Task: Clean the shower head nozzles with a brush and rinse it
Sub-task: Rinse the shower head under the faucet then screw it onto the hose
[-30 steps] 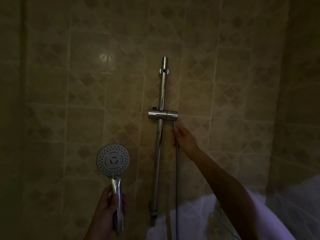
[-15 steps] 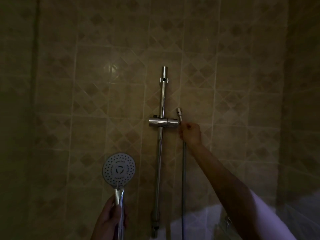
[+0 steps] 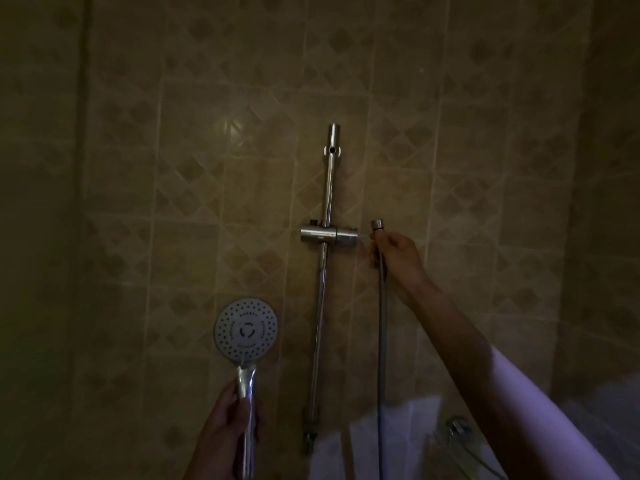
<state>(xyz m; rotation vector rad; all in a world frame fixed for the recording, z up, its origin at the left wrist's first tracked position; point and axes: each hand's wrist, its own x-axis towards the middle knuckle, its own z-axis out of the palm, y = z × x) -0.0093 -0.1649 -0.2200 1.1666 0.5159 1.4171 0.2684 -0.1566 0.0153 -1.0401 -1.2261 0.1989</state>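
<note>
My left hand (image 3: 228, 431) grips shower head (image 3: 246, 330) handle, nozzles facing me for brushing | my right hand (image 3: 394, 252) pinches detached hose (image 3: 381, 341) beside holder (image 3: 328, 234), keeping it clear

A single head-worn wide-angle camera gives the only view, facing a dim tiled wall (image 3: 214, 188) nearly square-on and close to it, at arm's reach. The upright slide rail (image 3: 327, 188) stands near the frame's centre. The left hand (image 3: 227, 431) enters at the bottom edge, and the right hand (image 3: 398, 252) reaches in from the lower right corner.
</note>
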